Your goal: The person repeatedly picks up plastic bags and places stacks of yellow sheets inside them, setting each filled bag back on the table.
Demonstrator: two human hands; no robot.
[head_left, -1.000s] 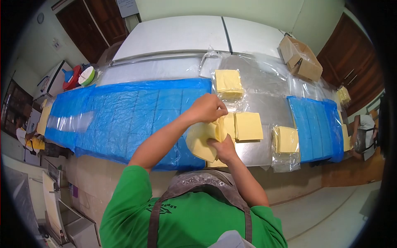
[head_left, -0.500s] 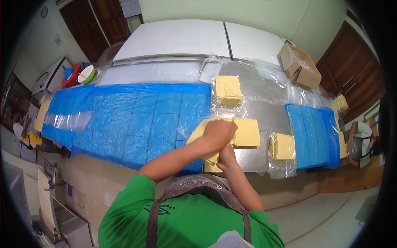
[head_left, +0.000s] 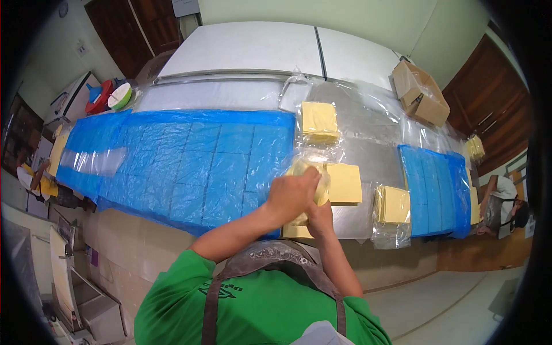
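My left hand (head_left: 293, 194) and my right hand (head_left: 319, 214) are pressed together on a bundle of yellow sheets (head_left: 306, 172) that sits partly inside a clear plastic bag (head_left: 315, 156). The hands are near the front edge of a long metal table (head_left: 368, 144). Just right of them lies a loose stack of yellow sheets (head_left: 344, 183). A bagged yellow stack (head_left: 319, 121) lies farther back. Another bagged yellow stack (head_left: 393, 206) sits to the right by the table edge.
A wide blue plastic sheet (head_left: 190, 161) covers the table's left part, and a smaller blue sheet (head_left: 434, 187) lies at the right. An open cardboard box (head_left: 421, 93) stands at the far right. Another person (head_left: 506, 202) is at the right end. Coloured bowls (head_left: 112, 98) sit far left.
My hands have dropped from holding the yellow sheets fanned up to pressing them together lower down. A clear bag now shows around the bundle.
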